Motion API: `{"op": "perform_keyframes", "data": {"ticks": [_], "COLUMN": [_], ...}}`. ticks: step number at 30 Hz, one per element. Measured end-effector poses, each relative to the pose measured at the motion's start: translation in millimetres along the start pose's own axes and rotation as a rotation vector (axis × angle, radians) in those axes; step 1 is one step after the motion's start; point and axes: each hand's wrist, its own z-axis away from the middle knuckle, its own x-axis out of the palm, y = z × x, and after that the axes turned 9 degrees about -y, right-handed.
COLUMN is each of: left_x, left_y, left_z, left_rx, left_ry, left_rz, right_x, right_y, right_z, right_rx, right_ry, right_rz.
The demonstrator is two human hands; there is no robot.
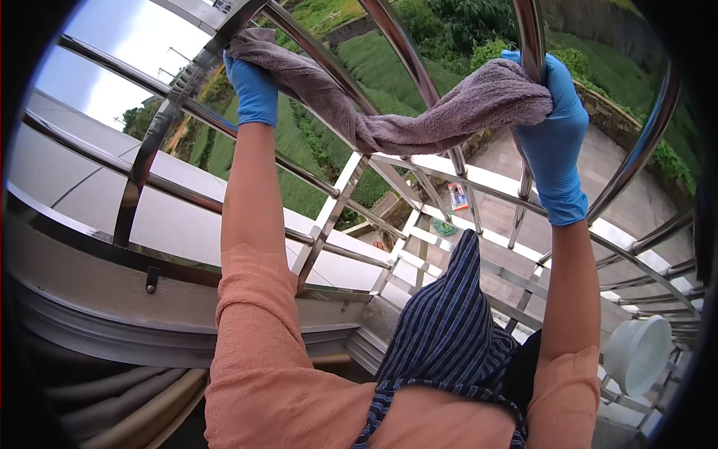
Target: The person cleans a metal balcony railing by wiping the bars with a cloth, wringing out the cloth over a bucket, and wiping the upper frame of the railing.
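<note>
A twisted greyish-purple towel (pixel 441 123) stretches between my two blue-gloved hands, in front of shiny metal bars. At the upper left, my left hand (pixel 253 86) is closed on one end of it, up against the frame of the metal grille (pixel 173 97); most of its fingers are hidden. My right hand (pixel 557 138) grips the other end beside an upright metal bar (pixel 529 37), its fingers wrapped around bar and cloth. The towel sags in the middle and lies close to the bars.
Metal bars surround me on the left, front and right. A white basin (pixel 638 355) stands on the bars at the lower right. Beyond the grille lie a paved ground (pixel 598 179) and green plants (pixel 389 56). A window track (pixel 149 322) runs along the lower left.
</note>
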Motion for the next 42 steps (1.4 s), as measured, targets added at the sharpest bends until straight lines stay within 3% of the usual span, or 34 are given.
{"op": "perform_keyframes", "data": {"ticks": [1,4,5,8,13,15,16,18,19,21,25,27,32,35,37,38,40,41,42], "left_x": [-4.1,-9.4,-12.1,-6.5,-20.6,-41.1,-52.2,-70.2,-77.4,-88.0,-27.3,-16.2,10.0,-14.5,-37.3,-43.2,-43.0,-7.2,13.7], "left_y": [3.5,-0.3,-2.1,-8.5,-24.3,-35.2,-40.1,-51.7,-56.6,-63.7,-25.0,-12.7,-33.2,-86.1,-130.0,-142.4,-154.5,-125.2,-91.5], "left_z": [7.2,10.1,8.2,9.9,3.8,-11.4,-19.4,-32.8,-37.2,-42.6,-13.2,-9.3,29.4,61.6,81.7,94.0,117.1,127.2,125.9], "left_rx": [-0.080,-0.112,-0.076,0.005,0.012,0.182,0.185,0.282,0.284,0.125,0.038,-0.173,-0.105,-0.072,0.140,0.137,-0.054,0.005,-0.311], "left_ry": [-0.116,-0.092,-0.140,-0.096,-0.026,-0.137,-0.132,-0.047,-0.041,-0.091,0.043,-0.013,0.171,0.232,0.204,0.206,0.290,0.286,0.313], "left_rz": [0.054,0.085,-0.060,-0.048,-0.005,-0.264,-0.265,-0.688,-0.685,-0.078,0.027,0.058,0.189,0.333,-0.031,-0.025,0.460,-0.308,0.316], "right_x": [0.7,0.9,1.1,2.0,1.9,2.4,3.6,2.9,2.7,2.6,4.1,5.0,5.8,6.4,6.1,5.7,4.2,4.0,2.3], "right_y": [1.2,2.2,1.6,5.6,6.7,2.1,1.1,1.3,1.2,1.2,3.1,4.0,1.4,2.4,2.8,2.5,3.0,4.1,5.7], "right_z": [-0.1,-1.1,0.2,1.8,0.1,-0.7,-0.5,0.3,0.4,0.3,2.2,1.9,0.0,0.0,-0.4,-0.3,-0.5,-0.6,-0.4], "right_rx": [-0.021,-0.025,-0.004,0.022,-0.031,-0.043,-0.047,-0.005,-0.009,-0.017,-0.003,0.017,0.011,0.011,0.006,-0.002,-0.018,-0.022,-0.023], "right_ry": [0.004,0.010,0.003,-0.011,0.024,0.035,0.032,0.034,0.029,0.019,0.020,0.031,0.052,0.056,0.064,0.059,0.053,0.037,0.019], "right_rz": [-0.016,-0.024,-0.019,-0.107,0.012,-0.011,-0.013,-0.059,-0.058,-0.064,-0.100,-0.114,-0.089,-0.078,-0.071,-0.058,-0.037,-0.041,-0.042]}}
